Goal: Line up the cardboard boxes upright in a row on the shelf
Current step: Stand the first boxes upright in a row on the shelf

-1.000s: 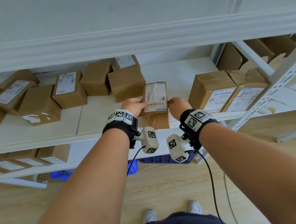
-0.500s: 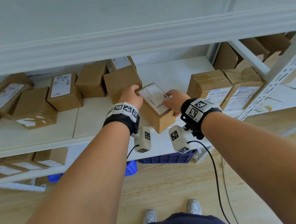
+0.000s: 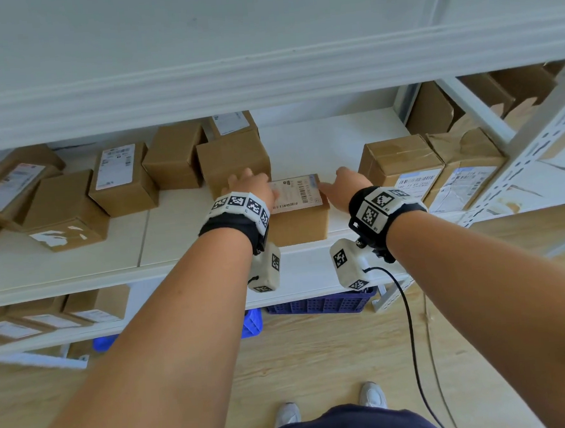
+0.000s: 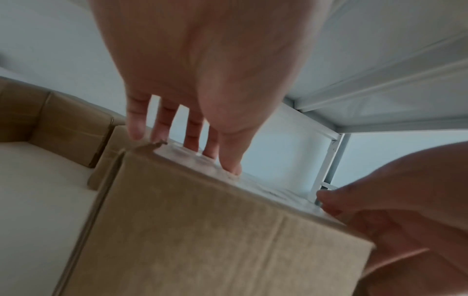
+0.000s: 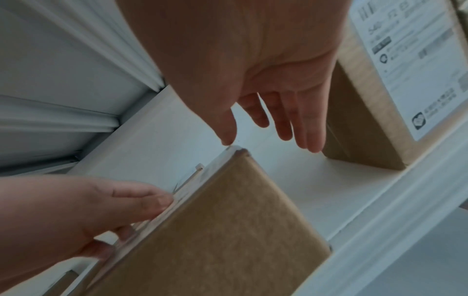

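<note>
A small cardboard box (image 3: pixel 298 224) with a white barcode label on its top face stands near the front edge of the white shelf (image 3: pixel 189 233). My left hand (image 3: pixel 251 186) lies over its left top edge. In the left wrist view the straight fingers (image 4: pixel 188 130) rest on the labelled top of the box (image 4: pixel 202 230). My right hand (image 3: pixel 345 185) is at the box's right side with its fingers spread and straight (image 5: pixel 283 120); its thumb tip hovers at the box's corner (image 5: pixel 239 154). Two labelled boxes (image 3: pixel 401 168) (image 3: pixel 466 167) stand side by side to the right.
A loose cluster of several brown boxes (image 3: pixel 121 178) fills the shelf's left and back; one plain box (image 3: pixel 234 163) sits just behind my left hand. An upper shelf board (image 3: pixel 264 74) hangs low overhead. A metal upright (image 3: pixel 537 152) bounds the right. More boxes lie on the lower shelf (image 3: pixel 93 307).
The box was held tilted in the air between both hands; now it rests on the shelf with its label facing up, and both hands have loosened with fingers straightened.
</note>
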`<state>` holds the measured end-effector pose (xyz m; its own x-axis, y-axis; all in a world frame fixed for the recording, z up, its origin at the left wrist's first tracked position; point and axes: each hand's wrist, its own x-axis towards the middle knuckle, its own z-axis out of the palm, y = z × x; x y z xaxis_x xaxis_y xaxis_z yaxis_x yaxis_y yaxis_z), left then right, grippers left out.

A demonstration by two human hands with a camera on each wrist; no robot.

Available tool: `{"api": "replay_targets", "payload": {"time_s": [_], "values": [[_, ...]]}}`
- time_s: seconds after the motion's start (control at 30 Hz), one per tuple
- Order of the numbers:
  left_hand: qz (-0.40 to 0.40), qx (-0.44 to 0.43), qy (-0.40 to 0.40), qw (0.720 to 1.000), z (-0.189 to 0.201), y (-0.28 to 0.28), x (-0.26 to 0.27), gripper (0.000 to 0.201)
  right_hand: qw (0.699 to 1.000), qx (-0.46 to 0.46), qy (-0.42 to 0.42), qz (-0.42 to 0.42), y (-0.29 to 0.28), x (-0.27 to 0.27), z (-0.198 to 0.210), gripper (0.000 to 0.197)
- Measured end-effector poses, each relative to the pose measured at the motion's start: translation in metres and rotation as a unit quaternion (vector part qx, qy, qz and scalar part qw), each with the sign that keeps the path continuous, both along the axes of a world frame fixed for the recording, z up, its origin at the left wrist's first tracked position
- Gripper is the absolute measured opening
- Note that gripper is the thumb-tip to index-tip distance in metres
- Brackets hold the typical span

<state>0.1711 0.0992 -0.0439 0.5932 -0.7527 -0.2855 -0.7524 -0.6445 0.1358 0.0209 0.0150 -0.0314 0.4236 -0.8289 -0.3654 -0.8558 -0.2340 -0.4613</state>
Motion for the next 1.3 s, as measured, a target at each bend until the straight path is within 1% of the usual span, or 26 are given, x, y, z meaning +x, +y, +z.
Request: {"api": "replay_targets", "payload": {"time_s": [0.1,0.17,0.2,0.33,0.43,0.5,0.6,0.67,0.73,0.83,0.97,1.07,1.1,1.17,1.23,1.3], "values": [[0.037,0.032,-0.009,0.999,0.005,0.002,-0.002,0.051,1.0,0.024,0.016,-0.01,0.004,-0.002,-0.001,0.053],[0.05,0.042,-0.017,0.998,0.007,0.004,-0.002,0.053,0.999,0.048,0.012,-0.01,0.011,-0.004,-0.004,0.055],[0.051,0.04,-0.008,0.998,0.006,0.005,-0.001,0.052,0.998,0.062,0.006,-0.013,0.016,-0.003,-0.007,0.056],[0.044,0.006,0.092,0.995,0.001,0.008,-0.003,0.05,0.989,0.127,-0.065,-0.026,0.031,0.003,-0.02,0.048],[0.048,-0.03,0.151,0.987,0.002,0.016,-0.009,0.046,0.987,0.135,-0.088,-0.021,0.038,0.009,-0.022,0.046],[0.048,-0.073,0.19,0.978,0.006,0.019,-0.013,0.04,0.99,0.114,-0.086,-0.015,0.038,0.009,-0.021,0.042],[0.038,-0.15,0.23,0.961,0.011,0.02,-0.019,0.028,0.994,0.041,-0.094,-0.026,0.033,0.003,-0.015,0.033],[0.026,-0.191,0.221,0.956,0.014,0.017,-0.023,0.018,0.994,-0.029,-0.1,-0.033,0.027,-0.003,-0.011,0.029],[0.034,-0.229,0.205,0.951,0.015,0.013,-0.029,0.006,0.99,-0.079,-0.113,-0.038,0.022,-0.008,-0.01,0.029],[0.074,-0.266,0.236,0.932,0.008,0.01,-0.036,0.017,0.984,-0.102,-0.138,-0.055,0.019,-0.017,-0.011,0.03],[0.085,-0.299,0.292,0.905,-0.003,0.009,-0.038,0.022,0.977,-0.131,-0.158,-0.062,0.026,-0.025,-0.015,0.035],[0.089,-0.296,0.344,0.887,-0.009,0.007,-0.038,0.021,0.98,-0.117,-0.144,-0.066,0.032,-0.028,-0.02,0.034],[0.09,-0.291,0.352,0.885,-0.01,0.007,-0.038,0.019,0.983,-0.107,-0.133,-0.07,0.034,-0.028,-0.023,0.032],[0.089,-0.271,0.349,0.892,-0.012,0.005,-0.037,0.017,0.987,-0.092,-0.108,-0.075,0.037,-0.028,-0.027,0.027],[0.093,-0.244,0.344,0.902,-0.016,0.005,-0.037,0.024,0.991,-0.085,-0.069,-0.074,0.038,-0.027,-0.029,0.024],[0.091,-0.227,0.331,0.912,-0.016,0.007,-0.039,0.032,0.993,-0.073,-0.041,-0.078,0.039,-0.026,-0.03,0.027]]}}
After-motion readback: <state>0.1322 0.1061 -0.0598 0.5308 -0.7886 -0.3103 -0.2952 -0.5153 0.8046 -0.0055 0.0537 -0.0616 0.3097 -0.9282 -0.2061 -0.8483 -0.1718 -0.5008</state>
